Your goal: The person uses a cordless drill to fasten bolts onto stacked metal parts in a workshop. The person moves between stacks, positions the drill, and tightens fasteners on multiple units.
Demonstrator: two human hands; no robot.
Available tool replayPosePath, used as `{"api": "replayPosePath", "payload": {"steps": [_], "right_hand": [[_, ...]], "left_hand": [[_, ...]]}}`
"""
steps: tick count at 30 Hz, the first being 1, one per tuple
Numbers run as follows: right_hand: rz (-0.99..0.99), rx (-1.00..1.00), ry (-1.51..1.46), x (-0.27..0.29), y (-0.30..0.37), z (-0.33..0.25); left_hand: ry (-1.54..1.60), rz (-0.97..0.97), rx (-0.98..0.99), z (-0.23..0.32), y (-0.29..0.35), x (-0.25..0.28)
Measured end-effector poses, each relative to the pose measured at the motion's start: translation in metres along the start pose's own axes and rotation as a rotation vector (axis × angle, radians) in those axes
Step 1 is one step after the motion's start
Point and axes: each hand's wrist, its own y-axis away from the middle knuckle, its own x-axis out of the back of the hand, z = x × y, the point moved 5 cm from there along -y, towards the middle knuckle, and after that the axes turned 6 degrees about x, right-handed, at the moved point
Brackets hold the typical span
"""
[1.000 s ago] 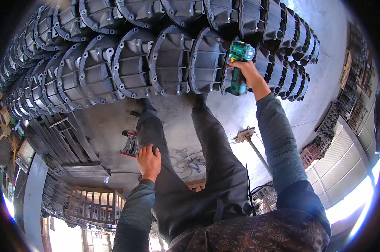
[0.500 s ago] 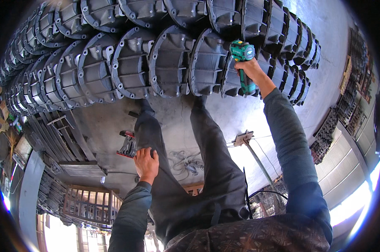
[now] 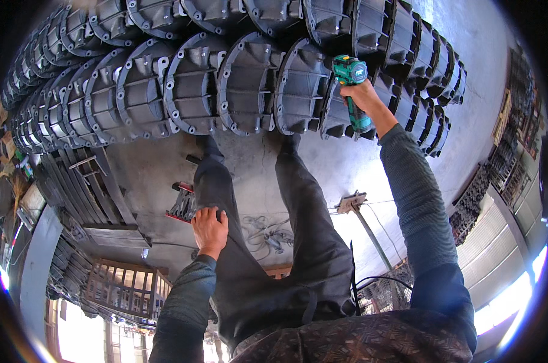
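My right hand is wrapped round the grip of a green and black cordless drill. The drill's front end points left, up against the dark metal housings; its tip is lost against them, so contact cannot be made out. These ribbed, rounded castings with bolt-holed flanges stand packed in two long rows ahead of me. On my left leg, near the knee, rests my left hand, palm down, its fingers extended and holding nothing.
A red-edged tray of dark pieces lies left of my left leg. Loose cable coils on the floor between my legs. At right stands a pole topped by a flat plate. A slatted crate sits lower left.
The view has shifted slightly. My right hand keeps the drill at about the same place on the row, and my left hand stays on the leg.
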Motion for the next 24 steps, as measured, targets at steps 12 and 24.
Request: {"api": "replayPosePath", "payload": {"steps": [12, 24], "right_hand": [[-0.005, 0.19, 0.042, 0.001, 0.034, -0.04], [0.008, 0.11, 0.048, -0.11, -0.005, -0.082]], "left_hand": [[0.045, 0.07, 0.016, 0.003, 0.008, -0.006], [0.093, 0.055, 0.048, -0.008, 0.011, -0.011]]}}
